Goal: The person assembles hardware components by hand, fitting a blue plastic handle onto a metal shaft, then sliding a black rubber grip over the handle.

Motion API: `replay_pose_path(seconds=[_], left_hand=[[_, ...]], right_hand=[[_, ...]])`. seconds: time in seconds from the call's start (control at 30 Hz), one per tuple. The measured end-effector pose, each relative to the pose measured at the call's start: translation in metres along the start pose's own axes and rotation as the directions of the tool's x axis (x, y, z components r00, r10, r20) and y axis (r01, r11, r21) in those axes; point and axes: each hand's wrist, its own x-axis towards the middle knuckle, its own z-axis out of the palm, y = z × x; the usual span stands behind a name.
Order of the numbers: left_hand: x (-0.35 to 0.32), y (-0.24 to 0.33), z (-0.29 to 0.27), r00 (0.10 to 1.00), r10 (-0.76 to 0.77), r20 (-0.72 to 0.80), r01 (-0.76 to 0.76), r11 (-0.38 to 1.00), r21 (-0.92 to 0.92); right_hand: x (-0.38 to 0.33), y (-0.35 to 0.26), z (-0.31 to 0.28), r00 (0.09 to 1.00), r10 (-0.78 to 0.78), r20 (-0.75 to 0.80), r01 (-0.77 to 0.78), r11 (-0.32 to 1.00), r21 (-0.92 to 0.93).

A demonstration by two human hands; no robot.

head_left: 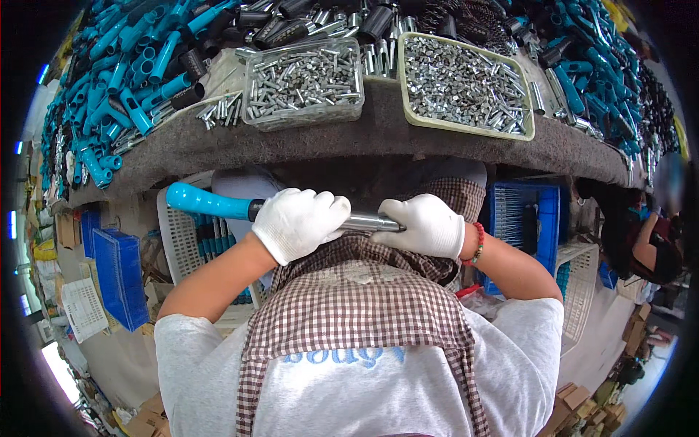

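White knit gloves cover both hands. Left hand (300, 222) is wrapped shut around a long tool with a blue plastic handle and a grey metal shaft (218, 205), gripping at the black collar where handle meets shaft. Right hand (426, 226) is closed over the far end of the same shaft; fingers curl down over it, so the tip is hidden. A short bare stretch of shaft shows between the two fists. The blue handle sticks out beyond the left grip, away from the right hand. Tool lies roughly level, held just above a brown-and-white checked apron (357, 291) at the person's lap, below the edge of a grey felt-covered bench (378, 135).

Above the grips, on the bench: a clear plastic tray of small silver pins (304, 81) over the left hand, and a pale green tray of short silver metal pieces (462, 84) over the right. Loose blue handles (124, 80) are heaped further out past the left grip. A red bead bracelet (478, 244) sits on the right wrist. A blue plastic crate (528, 218) stands just beyond the right forearm.
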Motion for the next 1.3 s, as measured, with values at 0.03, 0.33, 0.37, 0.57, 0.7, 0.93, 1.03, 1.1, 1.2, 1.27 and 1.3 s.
replay_pose_path(seconds=[0.03,0.33,0.37,0.57,0.7,0.93,1.03,1.1,1.2,1.27,1.3], left_hand=[[0.001,0.0,0.0,1.0,-0.003,-0.024,0.004,1.0,0.029],[0.0,-0.004,0.002,0.976,-0.07,0.208,0.099,0.986,-0.134],[-0.003,-0.005,0.006,0.972,-0.067,0.225,0.116,0.97,-0.212],[0.015,-0.015,-0.006,0.586,0.118,0.801,0.696,0.432,-0.573],[0.002,-0.03,0.005,0.653,0.37,0.661,0.717,-0.018,-0.697],[0.005,-0.014,0.007,0.944,-0.058,0.324,0.249,-0.516,-0.82],[0.004,-0.005,0.025,0.931,-0.188,0.313,0.172,-0.53,-0.83],[0.0,0.0,0.032,0.9,-0.294,0.322,0.129,-0.527,-0.84],[-0.004,0.002,0.044,0.899,-0.306,0.315,0.149,-0.461,-0.875],[-0.003,0.008,0.041,0.897,-0.306,0.319,0.158,-0.453,-0.877],[-0.002,0.01,0.04,0.894,-0.307,0.327,0.167,-0.449,-0.878]], right_hand=[[0.0,0.002,0.001,1.0,0.014,-0.016,-0.012,0.995,0.103],[0.001,-0.005,0.004,0.999,-0.012,0.041,0.01,0.998,0.059],[0.003,-0.001,0.006,0.985,-0.169,-0.028,0.166,0.983,-0.079],[0.001,-0.001,-0.009,0.83,-0.534,-0.164,0.381,0.755,-0.534],[-0.015,0.003,-0.068,0.733,-0.621,-0.277,0.301,0.662,-0.687],[-0.04,0.116,-0.17,0.31,0.019,-0.95,-0.605,0.775,-0.183],[-0.042,0.186,-0.187,0.543,0.294,-0.786,-0.674,0.712,-0.199],[-0.031,0.205,-0.2,0.673,0.458,-0.581,-0.68,0.692,-0.243],[-0.005,0.208,-0.217,0.659,0.563,-0.499,-0.717,0.67,-0.19],[0.018,0.23,-0.223,0.527,0.565,-0.635,-0.791,0.599,-0.124],[0.025,0.232,-0.226,0.462,0.577,-0.674,-0.79,0.613,-0.018]])
